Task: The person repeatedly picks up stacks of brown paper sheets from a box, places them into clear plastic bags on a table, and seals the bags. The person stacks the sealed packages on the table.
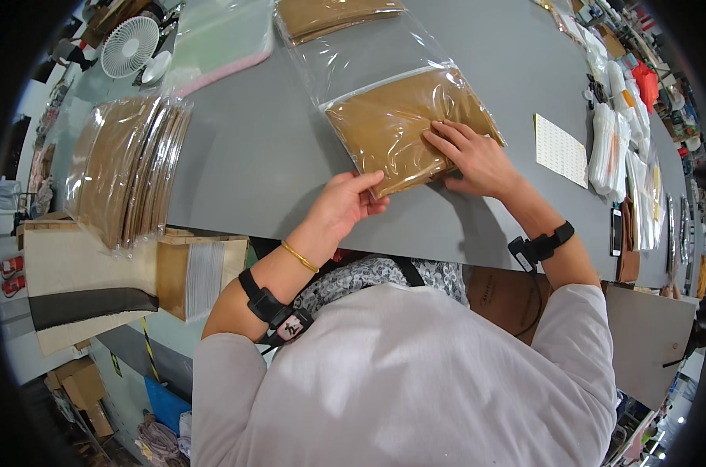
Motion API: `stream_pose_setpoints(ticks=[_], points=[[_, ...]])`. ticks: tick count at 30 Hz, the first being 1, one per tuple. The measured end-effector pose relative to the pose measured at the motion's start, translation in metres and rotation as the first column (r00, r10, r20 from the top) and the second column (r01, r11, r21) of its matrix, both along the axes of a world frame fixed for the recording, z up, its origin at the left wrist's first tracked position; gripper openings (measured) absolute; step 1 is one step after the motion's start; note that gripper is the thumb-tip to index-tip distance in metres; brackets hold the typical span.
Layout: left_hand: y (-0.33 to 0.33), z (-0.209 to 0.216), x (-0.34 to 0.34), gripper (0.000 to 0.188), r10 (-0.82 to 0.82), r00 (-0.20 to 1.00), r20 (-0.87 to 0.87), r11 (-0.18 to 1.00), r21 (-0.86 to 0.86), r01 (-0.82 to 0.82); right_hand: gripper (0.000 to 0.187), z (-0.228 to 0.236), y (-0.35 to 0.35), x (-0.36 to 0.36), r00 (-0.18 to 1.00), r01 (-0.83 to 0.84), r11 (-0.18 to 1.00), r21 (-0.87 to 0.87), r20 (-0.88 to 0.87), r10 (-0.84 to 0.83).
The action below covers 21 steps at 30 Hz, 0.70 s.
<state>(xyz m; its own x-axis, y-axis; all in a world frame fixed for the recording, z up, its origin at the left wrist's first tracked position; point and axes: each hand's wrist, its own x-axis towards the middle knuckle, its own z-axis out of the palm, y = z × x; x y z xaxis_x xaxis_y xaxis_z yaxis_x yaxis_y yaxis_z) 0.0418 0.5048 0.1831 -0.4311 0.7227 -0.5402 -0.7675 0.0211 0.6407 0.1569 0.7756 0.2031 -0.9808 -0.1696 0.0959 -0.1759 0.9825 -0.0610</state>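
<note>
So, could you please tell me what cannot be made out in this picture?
All in the head view:
Underside of the front brown package: hidden, facing the table.
Part of its top: covered by the right hand.
Far end of the upper brown package: cut off by the top edge.
Marks on the white sheet: too small to make out.

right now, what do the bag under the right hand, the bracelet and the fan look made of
Bag: probably thin plastic film, clear and glossy; bright glints, and brown contents show through. Bracelet: shiny, gold-coloured, likely metal; solid or plated can't be told. Fan: likely plastic, smooth-looking and white, with a thin-ribbed grille.
</note>
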Motion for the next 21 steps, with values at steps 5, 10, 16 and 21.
stream_pose_setpoints(ticks=[5, 10, 16, 21], points=[[-0.012, -0.002, -0.011, 0.019, -0.009, 0.941, -0.338, 0.963, 0.249, 0.099, 0.064, -0.008, -0.001, -0.014, 0.962, 0.052, 0.995, -0.08, -0.262, -0.071], [0.001, -0.014, 0.028, 0.057, -0.115, -0.696, -0.709, 0.841, -0.442, 0.312, 0.058, -0.012, -0.001, -0.017, 0.927, 0.132, 0.937, -0.322, -0.294, -0.231], [0.055, -0.018, 0.031, 0.084, -0.52, -0.414, -0.747, 0.815, -0.58, 0.023, 0.052, 0.007, -0.019, -0.021, 0.941, 0.241, 0.909, -0.339, -0.147, -0.304], [0.062, -0.019, 0.039, 0.092, -0.59, -0.523, -0.615, 0.764, -0.635, -0.115, 0.054, 0.021, -0.024, -0.034, 0.927, 0.329, 0.893, -0.307, -0.077, -0.367]])
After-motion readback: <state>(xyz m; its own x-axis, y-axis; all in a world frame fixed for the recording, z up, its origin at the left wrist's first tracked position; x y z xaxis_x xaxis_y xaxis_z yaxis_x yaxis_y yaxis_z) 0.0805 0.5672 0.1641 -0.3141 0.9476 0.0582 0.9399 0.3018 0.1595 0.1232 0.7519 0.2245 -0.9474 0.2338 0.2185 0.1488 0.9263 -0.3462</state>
